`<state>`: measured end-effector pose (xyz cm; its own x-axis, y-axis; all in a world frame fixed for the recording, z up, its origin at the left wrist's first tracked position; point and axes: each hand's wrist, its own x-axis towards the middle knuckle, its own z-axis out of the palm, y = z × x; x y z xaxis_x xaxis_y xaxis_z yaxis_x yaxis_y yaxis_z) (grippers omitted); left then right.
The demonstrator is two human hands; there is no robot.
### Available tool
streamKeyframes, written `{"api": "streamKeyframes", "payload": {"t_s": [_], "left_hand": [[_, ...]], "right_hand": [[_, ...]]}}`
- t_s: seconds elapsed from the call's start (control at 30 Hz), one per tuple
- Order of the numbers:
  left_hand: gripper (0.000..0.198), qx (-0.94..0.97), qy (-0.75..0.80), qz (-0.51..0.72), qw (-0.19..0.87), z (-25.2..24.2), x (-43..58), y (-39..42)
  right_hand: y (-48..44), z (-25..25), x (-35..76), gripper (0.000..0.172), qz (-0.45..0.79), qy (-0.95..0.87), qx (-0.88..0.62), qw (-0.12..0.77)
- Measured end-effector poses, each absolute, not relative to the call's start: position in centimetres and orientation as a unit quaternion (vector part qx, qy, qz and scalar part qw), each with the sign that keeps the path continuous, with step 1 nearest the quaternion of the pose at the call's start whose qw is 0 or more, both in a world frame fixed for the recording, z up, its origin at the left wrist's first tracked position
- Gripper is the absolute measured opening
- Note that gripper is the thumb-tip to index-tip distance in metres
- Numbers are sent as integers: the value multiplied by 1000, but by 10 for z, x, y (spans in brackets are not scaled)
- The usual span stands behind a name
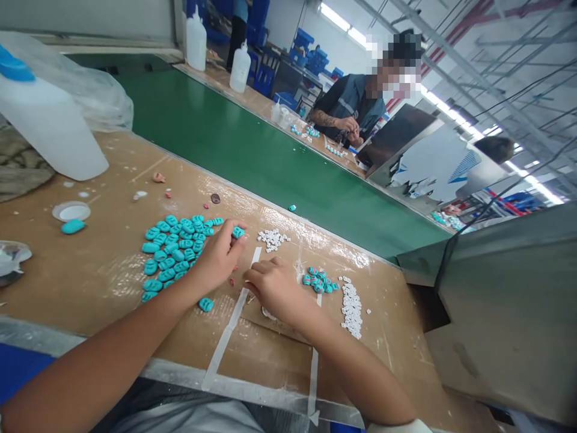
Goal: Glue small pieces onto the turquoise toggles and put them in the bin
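Observation:
My left hand (220,258) pinches a small teal molded piece (238,232) between thumb and fingers, just above the table. To its left lies a pile of similar teal pieces (174,246), with one loose teal piece (206,305) below my wrist. My right hand (277,288) is closed, fingers curled down over the table beside a strip of white tape (229,328); whatever it holds is hidden. Small white pieces (273,239) are heaped beyond it. On its right are a cluster of teal pieces with reddish marks (319,280) and more white pieces (351,310).
A green conveyor belt (216,135) runs behind the brown work surface (121,180). At left stand a large white bottle (49,120) and a small lid (71,211). A metal panel (509,300) borders the right. Across the belt a person (349,111) handles small pieces.

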<state>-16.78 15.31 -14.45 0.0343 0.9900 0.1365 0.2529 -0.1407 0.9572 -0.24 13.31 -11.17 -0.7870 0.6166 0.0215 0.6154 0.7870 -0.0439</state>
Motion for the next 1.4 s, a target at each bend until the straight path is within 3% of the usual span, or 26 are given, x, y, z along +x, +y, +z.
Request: {"api": "streamKeyframes", "payload": {"t_s": [0.1, 0.47, 0.6, 0.7, 0.87, 0.97, 1.23, 1.4], "left_hand": [[29, 610, 500, 455, 413, -146, -164, 152], [48, 570, 532, 477, 405, -140, -165, 153], [45, 549, 534, 493, 414, -139, -167, 154], [40, 529, 524, 507, 434, -137, -167, 154], [42, 495, 490, 516, 499, -133, -163, 148], [39, 485, 455, 509, 547, -132, -156, 142], [34, 449, 436, 529, 573, -131, -150, 136], [34, 432, 438, 526, 588, -132, -152, 140]], "right_hand": [[148, -125, -14, 4, 23, -960, -280, -17], [164, -151, -26, 18, 97, -974, -198, -43], [164, -158, -21, 11, 166, -951, -260, 20], [165, -159, -7, 2, 240, -900, -345, 116], [153, -143, 14, 22, 379, -728, -484, 304], [139, -129, 14, 29, 461, -630, -507, 365], [126, -114, 2, 38, 581, -508, -515, 374], [157, -126, 23, 42, 522, -546, -563, 335]]}}
